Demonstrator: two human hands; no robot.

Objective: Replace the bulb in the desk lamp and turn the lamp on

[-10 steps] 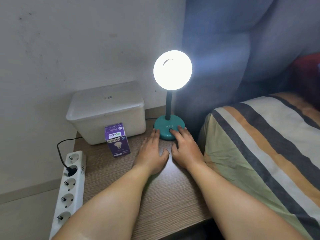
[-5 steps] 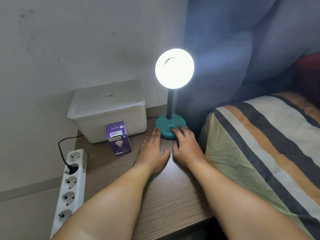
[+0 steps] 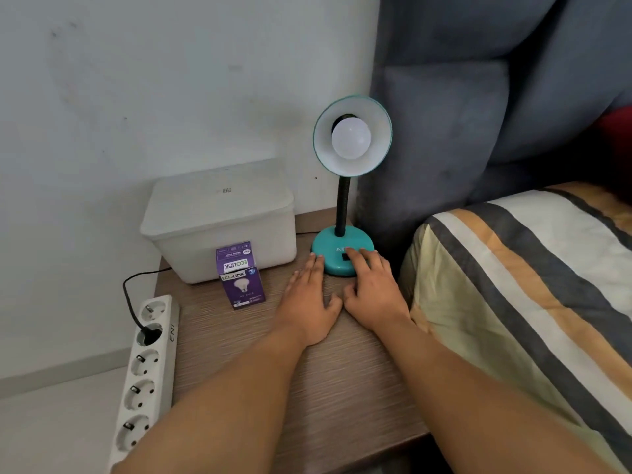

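A teal desk lamp stands at the back of the wooden bedside table [image 3: 335, 388], its round base [image 3: 330, 246] under a black flexible neck. The shade [image 3: 374, 131] faces me with a white bulb [image 3: 351, 137] screwed in, unlit. My right hand [image 3: 372, 289] rests on the front of the base, its fingertips on the black switch. My left hand [image 3: 307, 299] lies flat on the table, fingertips touching the base's left edge. A purple bulb box [image 3: 241, 277] stands upright to the left of my hands.
A white lidded plastic box [image 3: 222, 217] sits against the wall behind the bulb box. A white power strip [image 3: 147, 378] with one black plug lies at the table's left edge. A striped bed [image 3: 533, 285] and grey headboard [image 3: 478, 114] border the right.
The bulb was glowing brightly in both earlier frames and is now dark. My hands have stayed at the lamp base, right fingers on the switch.
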